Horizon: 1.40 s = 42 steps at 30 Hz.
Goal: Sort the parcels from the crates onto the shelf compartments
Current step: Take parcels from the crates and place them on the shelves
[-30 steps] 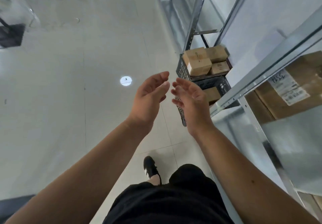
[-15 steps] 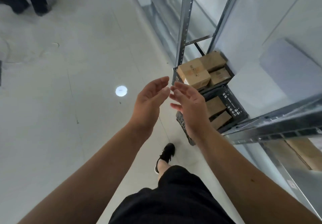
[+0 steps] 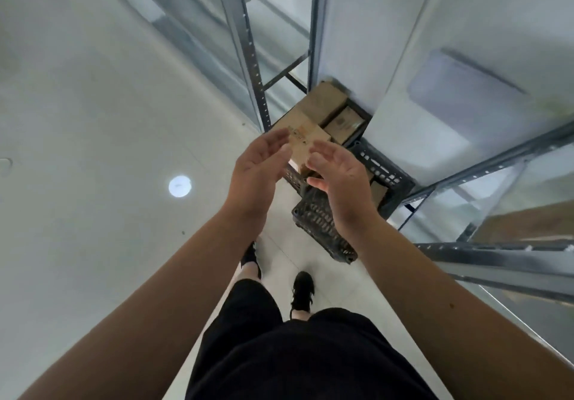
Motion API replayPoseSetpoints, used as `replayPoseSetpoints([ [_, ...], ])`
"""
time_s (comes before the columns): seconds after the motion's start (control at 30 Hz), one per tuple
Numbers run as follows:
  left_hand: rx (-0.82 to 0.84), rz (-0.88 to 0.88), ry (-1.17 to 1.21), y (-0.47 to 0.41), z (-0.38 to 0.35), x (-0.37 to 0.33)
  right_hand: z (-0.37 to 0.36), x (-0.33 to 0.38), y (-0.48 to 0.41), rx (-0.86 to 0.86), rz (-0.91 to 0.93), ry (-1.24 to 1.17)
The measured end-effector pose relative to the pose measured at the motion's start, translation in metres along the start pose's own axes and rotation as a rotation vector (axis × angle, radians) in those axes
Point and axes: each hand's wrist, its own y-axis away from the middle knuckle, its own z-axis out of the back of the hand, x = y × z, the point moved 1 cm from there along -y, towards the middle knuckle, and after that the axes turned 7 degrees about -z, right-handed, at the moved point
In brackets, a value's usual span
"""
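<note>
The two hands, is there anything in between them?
No. In the head view, the left hand and right hand are open with only air between them; through that gap shows a cardboard box lying farther off in the black crate.

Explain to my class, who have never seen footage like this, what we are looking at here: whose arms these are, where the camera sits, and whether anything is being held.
There is no machine here. A person wears one wide-angle camera on the head, looking forward and down, so you see their own arms, black shorts and black shoes from above. The wide lens bends straight lines. The left hand and right hand are raised, open, palms facing each other, and hold nothing. Beyond them on the pale tiled floor stand black plastic crates beside a grey metal shelf. The farther crate holds brown cardboard parcels. The hands seem to be reaching toward them, probably to pick one up for sorting.
</note>
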Motion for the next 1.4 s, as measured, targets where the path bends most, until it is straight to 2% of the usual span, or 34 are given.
replayPoseSetpoints([
  [0.37,0.522,0.205,-0.126,-0.163,-0.072,0.016,0.025,0.021,-0.092,-0.464,-0.133,-0.217],
  [0.6,0.733,0.238,-0.309,-0.236,-0.109,0.042,0.041,0.008,-0.141,-0.69,-0.213,-0.335],
  [0.9,0.714,0.396,-0.453,-0.262,-0.138,0.136,0.072,-0.101,-0.204,-0.708,-0.433,-0.39],
  [1.03,0.702,0.436,-0.494,-0.267,-0.148,0.203,0.092,-0.159,-0.241,-0.701,-0.491,-0.314],
  [1.4,0.798,0.52,-0.652,-0.324,-0.185,0.395,0.157,-0.304,-0.344,-0.634,-0.597,-0.173],
])
